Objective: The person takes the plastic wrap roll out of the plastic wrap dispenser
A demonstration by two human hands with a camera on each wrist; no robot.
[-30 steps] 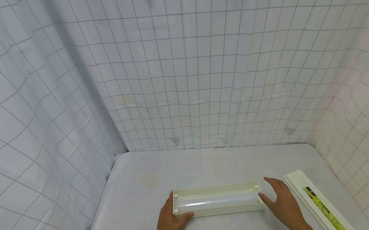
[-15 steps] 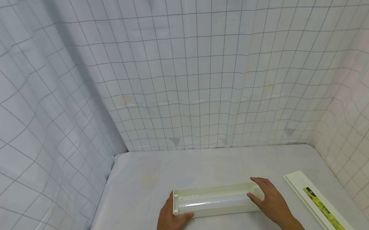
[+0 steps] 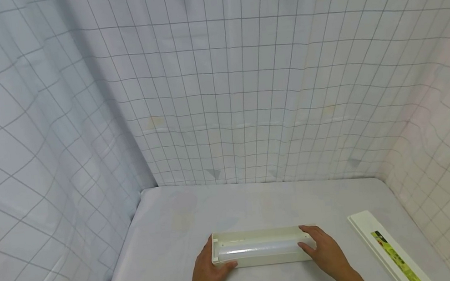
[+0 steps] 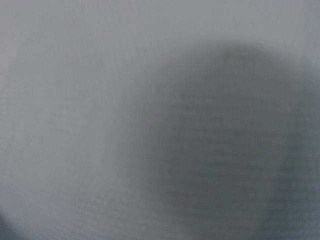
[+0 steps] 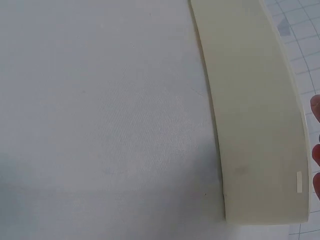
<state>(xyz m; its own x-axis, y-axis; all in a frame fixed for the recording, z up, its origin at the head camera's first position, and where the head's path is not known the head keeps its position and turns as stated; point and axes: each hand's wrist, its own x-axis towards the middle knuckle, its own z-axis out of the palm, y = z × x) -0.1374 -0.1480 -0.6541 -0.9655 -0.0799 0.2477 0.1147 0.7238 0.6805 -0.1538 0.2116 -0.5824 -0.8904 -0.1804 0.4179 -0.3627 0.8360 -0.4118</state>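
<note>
Your left hand (image 3: 209,269) grips the box (image 3: 270,260) by its left end on the table (image 3: 169,238); your right hand (image 3: 328,255), thumb and fingers parted, overlaps the other end, contact unclear. Uneven pushing could swivel it.

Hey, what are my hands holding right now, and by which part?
Your left hand grips the open white box by its left end, thumb against the near wall. Your right hand is at its right end; whether it grips can't be told.

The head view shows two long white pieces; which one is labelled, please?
The flat strip lying slanted at the right, with the yellow-green label; the open box held by the left hand shows none.
</note>
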